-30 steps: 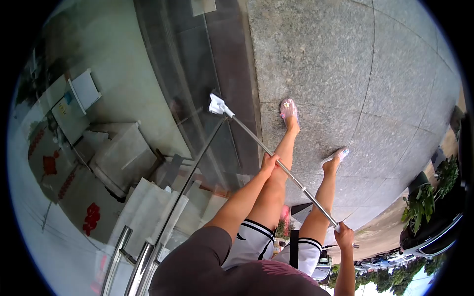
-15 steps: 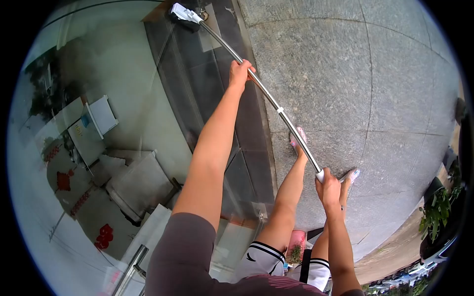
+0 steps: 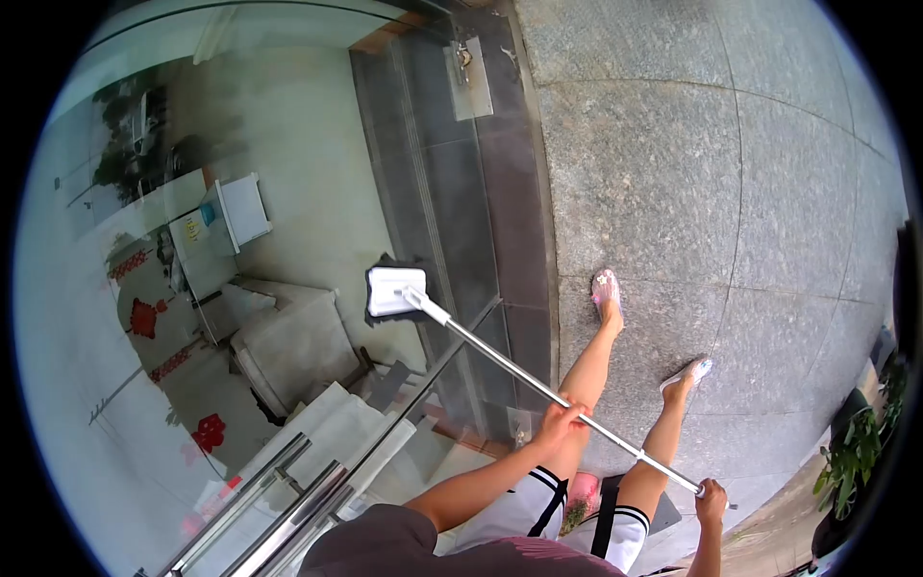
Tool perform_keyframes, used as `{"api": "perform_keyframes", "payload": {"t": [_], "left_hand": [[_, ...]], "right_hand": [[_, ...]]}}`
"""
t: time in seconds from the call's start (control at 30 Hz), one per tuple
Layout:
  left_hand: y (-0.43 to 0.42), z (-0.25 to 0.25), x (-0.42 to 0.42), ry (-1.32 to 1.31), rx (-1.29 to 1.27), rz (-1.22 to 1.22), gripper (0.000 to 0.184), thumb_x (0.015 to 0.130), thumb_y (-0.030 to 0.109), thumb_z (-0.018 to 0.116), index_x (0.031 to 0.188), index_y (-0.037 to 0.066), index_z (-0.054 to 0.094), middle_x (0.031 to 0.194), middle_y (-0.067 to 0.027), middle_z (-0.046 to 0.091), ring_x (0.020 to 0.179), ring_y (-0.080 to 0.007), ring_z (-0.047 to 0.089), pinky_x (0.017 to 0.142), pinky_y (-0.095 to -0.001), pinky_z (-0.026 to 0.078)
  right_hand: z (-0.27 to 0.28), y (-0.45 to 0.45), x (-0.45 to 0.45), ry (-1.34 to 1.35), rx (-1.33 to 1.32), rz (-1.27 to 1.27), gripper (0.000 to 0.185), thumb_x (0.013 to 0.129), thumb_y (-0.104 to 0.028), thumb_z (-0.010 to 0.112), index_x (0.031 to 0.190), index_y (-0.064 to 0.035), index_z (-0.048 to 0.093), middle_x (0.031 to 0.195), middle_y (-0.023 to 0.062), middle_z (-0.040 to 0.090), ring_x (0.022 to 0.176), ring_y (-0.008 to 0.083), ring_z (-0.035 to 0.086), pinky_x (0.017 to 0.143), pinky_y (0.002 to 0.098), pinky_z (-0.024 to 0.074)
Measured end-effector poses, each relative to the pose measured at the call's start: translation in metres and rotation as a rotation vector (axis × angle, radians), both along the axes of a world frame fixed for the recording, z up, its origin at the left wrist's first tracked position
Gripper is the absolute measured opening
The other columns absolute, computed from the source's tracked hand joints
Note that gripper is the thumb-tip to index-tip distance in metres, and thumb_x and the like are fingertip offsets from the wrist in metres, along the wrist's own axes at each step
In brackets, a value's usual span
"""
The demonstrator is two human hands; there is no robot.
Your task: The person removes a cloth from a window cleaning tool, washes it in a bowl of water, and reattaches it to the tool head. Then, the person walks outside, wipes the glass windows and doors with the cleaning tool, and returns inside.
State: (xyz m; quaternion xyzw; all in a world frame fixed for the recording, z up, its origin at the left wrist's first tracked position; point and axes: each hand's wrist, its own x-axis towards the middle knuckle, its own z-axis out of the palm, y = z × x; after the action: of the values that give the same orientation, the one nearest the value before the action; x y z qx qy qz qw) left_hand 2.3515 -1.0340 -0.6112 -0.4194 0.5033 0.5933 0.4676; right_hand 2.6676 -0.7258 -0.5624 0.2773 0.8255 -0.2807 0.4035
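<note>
A mop-like cleaning tool has a flat white head with a dark pad behind it, which lies against the glass pane. Its silver pole slants down to the right across my legs. Around the middle of the pole, my left hand is closed. My right hand grips the pole's lower right end.
Metal door handles stand at the lower left. Through the glass show a grey armchair and a white box-like object. Grey paving lies under my feet, with potted plants at the right.
The white head has swung from the upper end of the dark ledge down onto the glass. My left arm has drawn back, and my right hand has moved down and right.
</note>
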Motion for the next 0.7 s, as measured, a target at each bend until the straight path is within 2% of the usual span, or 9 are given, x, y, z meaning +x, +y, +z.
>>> {"api": "perform_keyframes", "payload": {"t": [0.1,0.17,0.2,0.27,0.33,0.37,0.5,0.6,0.7], "left_hand": [[0.007,0.005,0.015,-0.065,-0.033,0.022,0.012,0.083,0.009,0.057,0.088,0.009,0.046,0.083,-0.0103,0.063,0.075,-0.0151,0.062,0.056,-0.0244,0.050],[0.025,-0.003,-0.025,0.018,-0.039,-0.012,0.011,0.081,0.010,0.059,0.084,0.009,0.048,0.080,-0.0095,0.064,0.071,-0.0147,0.063,0.055,-0.0237,0.049],[0.033,-0.015,-0.064,0.082,-0.062,-0.087,0.012,0.081,0.007,0.057,0.084,0.011,0.045,0.079,-0.0098,0.062,0.072,-0.0160,0.061,0.059,-0.0261,0.051],[0.048,-0.042,-0.166,0.354,-0.013,-0.143,0.011,0.081,0.008,0.053,0.085,0.011,0.044,0.069,-0.0073,0.059,0.063,-0.0153,0.060,0.052,-0.0261,0.050],[0.059,-0.068,-0.284,0.558,-0.052,-0.218,0.011,0.079,0.011,0.053,0.085,0.010,0.043,0.068,-0.0066,0.057,0.058,-0.0149,0.058,0.047,-0.0268,0.048],[0.069,-0.068,-0.340,0.655,-0.123,-0.245,0.009,0.079,0.013,0.051,0.082,0.006,0.046,0.060,-0.0082,0.058,0.049,-0.0140,0.055,0.041,-0.0249,0.044],[0.082,-0.050,-0.487,0.832,-0.257,-0.480,0.012,0.073,0.012,0.052,0.078,0.001,0.049,0.059,-0.0093,0.058,0.045,-0.0169,0.055,0.041,-0.0292,0.046],[0.072,-0.034,-0.460,0.868,-0.138,-0.432,0.016,0.076,0.013,0.054,0.085,0.002,0.047,0.061,-0.0093,0.059,0.047,-0.0170,0.056,0.041,-0.0296,0.047],[0.046,-0.035,-0.335,0.736,-0.048,-0.315,0.018,0.078,0.011,0.052,0.090,0.005,0.040,0.065,-0.0089,0.059,0.052,-0.0147,0.058,0.042,-0.0235,0.045]], "right_hand": [[0.011,0.025,0.008,0.026,0.079,0.024,0.014,0.065,0.001,0.057,0.076,-0.0061,0.053,0.067,0.0150,0.054,0.067,0.0368,0.054,0.061,0.0460,0.0429],[-0.011,0.023,-0.016,0.096,0.090,-0.023,0.013,0.065,0.000,0.057,0.076,-0.0063,0.053,0.067,0.0153,0.056,0.066,0.0367,0.056,0.060,0.0454,0.0435],[-0.022,0.018,-0.030,0.125,0.093,-0.044,0.013,0.066,0.000,0.058,0.076,-0.0064,0.053,0.066,0.0154,0.057,0.066,0.0367,0.056,0.060,0.0452,0.0438],[-0.021,-0.021,-0.119,0.088,0.029,-0.060,0.013,0.067,-0.005,0.061,0.078,-0.0070,0.054,0.066,0.0161,0.059,0.064,0.0357,0.059,0.058,0.0439,0.0452],[-0.005,-0.066,-0.222,0.213,-0.090,-0.139,0.019,0.074,-0.017,0.065,0.088,-0.0071,0.058,0.065,0.0183,0.060,0.062,0.0365,0.060,0.058,0.0430,0.0475],[0.005,-0.089,-0.275,0.258,-0.095,-0.197,0.023,0.074,-0.019,0.064,0.091,-0.0046,0.057,0.064,0.0191,0.060,0.061,0.0374,0.060,0.059,0.0440,0.0479],[0.006,-0.131,-0.387,0.334,-0.226,-0.245,0.030,0.073,-0.019,0.066,0.094,0.0000,0.054,0.066,0.0233,0.059,0.065,0.0393,0.060,0.061,0.0444,0.0481],[-0.005,-0.135,-0.367,0.325,-0.254,-0.230,0.029,0.073,-0.018,0.065,0.093,-0.0003,0.053,0.066,0.0236,0.059,0.065,0.0403,0.059,0.060,0.0448,0.0479],[-0.021,-0.108,-0.256,0.273,-0.232,-0.141,0.024,0.072,-0.016,0.063,0.090,-0.0041,0.054,0.066,0.0214,0.059,0.063,0.0396,0.059,0.059,0.0453,0.0480]]}}
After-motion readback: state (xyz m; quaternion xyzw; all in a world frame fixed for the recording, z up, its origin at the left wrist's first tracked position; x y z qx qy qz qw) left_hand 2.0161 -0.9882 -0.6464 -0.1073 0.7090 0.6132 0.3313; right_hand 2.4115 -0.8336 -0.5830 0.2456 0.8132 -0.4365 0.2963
